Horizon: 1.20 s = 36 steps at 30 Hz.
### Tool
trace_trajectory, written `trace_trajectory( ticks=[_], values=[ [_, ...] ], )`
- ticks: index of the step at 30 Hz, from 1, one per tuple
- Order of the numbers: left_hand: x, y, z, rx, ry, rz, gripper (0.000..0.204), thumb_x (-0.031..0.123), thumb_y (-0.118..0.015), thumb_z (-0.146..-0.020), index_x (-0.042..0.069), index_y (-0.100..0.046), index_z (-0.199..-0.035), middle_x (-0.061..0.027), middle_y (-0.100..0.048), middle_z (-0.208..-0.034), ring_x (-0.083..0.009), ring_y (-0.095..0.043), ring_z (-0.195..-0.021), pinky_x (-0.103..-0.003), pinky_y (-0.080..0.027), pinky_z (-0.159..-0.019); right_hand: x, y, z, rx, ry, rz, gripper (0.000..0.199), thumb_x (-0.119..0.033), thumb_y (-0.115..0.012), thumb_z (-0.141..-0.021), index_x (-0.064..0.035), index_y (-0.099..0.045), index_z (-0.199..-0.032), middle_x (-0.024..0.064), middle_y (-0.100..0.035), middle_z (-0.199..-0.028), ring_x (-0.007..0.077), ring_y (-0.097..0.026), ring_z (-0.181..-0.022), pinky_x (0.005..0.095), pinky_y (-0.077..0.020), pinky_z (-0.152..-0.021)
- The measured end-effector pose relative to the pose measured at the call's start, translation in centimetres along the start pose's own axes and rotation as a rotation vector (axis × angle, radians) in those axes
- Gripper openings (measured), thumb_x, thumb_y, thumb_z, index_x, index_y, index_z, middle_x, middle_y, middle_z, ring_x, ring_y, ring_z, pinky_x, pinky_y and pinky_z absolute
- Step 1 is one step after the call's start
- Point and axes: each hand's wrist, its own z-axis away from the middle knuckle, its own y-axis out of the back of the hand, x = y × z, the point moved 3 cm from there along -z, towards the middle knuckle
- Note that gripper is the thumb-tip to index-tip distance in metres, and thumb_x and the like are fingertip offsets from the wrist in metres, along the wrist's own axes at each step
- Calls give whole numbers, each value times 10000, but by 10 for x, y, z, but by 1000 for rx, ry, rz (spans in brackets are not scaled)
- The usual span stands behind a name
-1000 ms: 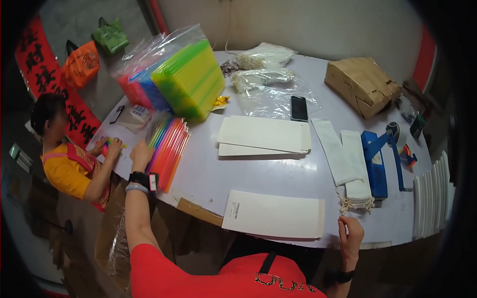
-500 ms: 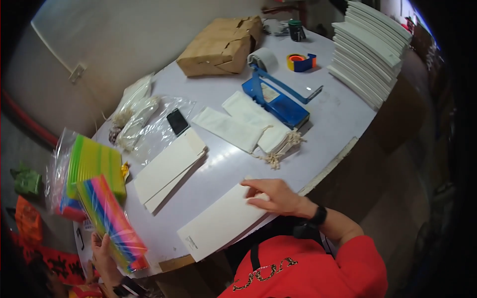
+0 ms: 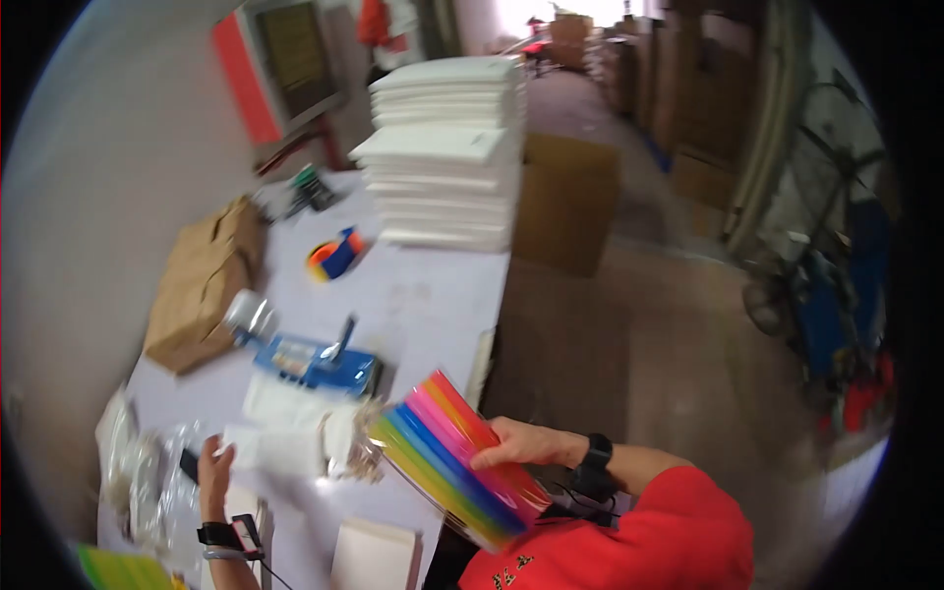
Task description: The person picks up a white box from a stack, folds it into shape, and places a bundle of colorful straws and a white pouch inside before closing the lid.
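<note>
- Right hand [image 3: 519, 444] grips the rainbow-striped pack [image 3: 447, 464] along one side; I'd support the other against bending.
- Left hand [image 3: 214, 479] hangs loosely open beside the white pouches [image 3: 280, 450].

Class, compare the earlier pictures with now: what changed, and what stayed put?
The rainbow-striped pack, earlier in the left hand, has moved rightward into the right hand. The left hand has let go and is now near the white pouches. The view has swung right. The brown parcel and white stack stayed on the table.
</note>
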Motion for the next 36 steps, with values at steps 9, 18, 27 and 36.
trace_trajectory(
  ticks=[9, 18, 27, 36],
  values=[
    [-139, -32, -160, 209, -348, -1305, 330, 189, -651, -777, 7, -643, -1052, -199, -631, -1058, -356, -576, -1000, -435, -427, -881, -2, 35, 73, 329, -72, -83, 476, -253, -702, -846, 4, -553, -1218, 39, -620, -1112, 103, -559, -994, 264, -447, -895],
    [21, -17, -81, 292, 23, -582, 377, 305, -599, -854, -67, -614, -910, -237, -612, -926, -331, -582, -920, -358, -449, -811, -6, 27, 41, 204, -92, -109, 500, -294, -701, -843, 2, -556, -1219, 41, -622, -1105, 111, -567, -980, 268, -450, -884],
    [177, 11, 108, 143, -328, 110, 156, 128, -612, -822, 5, -530, -873, -118, -613, -921, -206, -582, -912, -264, -430, -814, -47, -34, -34, -370, 475, 529, 374, -331, -640, -860, -25, -628, -1074, 165, -421, -1358, 303, -372, -1277, 419, -327, -1022],
    [258, -6, 258, 110, -295, 45, 144, 113, -597, -913, -7, -568, -988, -43, -588, -871, -120, -507, -781, -239, -411, -679, -73, -139, -74, -398, 1042, 745, 234, -264, -667, -795, -73, -661, -929, 185, -367, -1412, 402, -338, -1296, 514, -305, -1022]
  ],
)
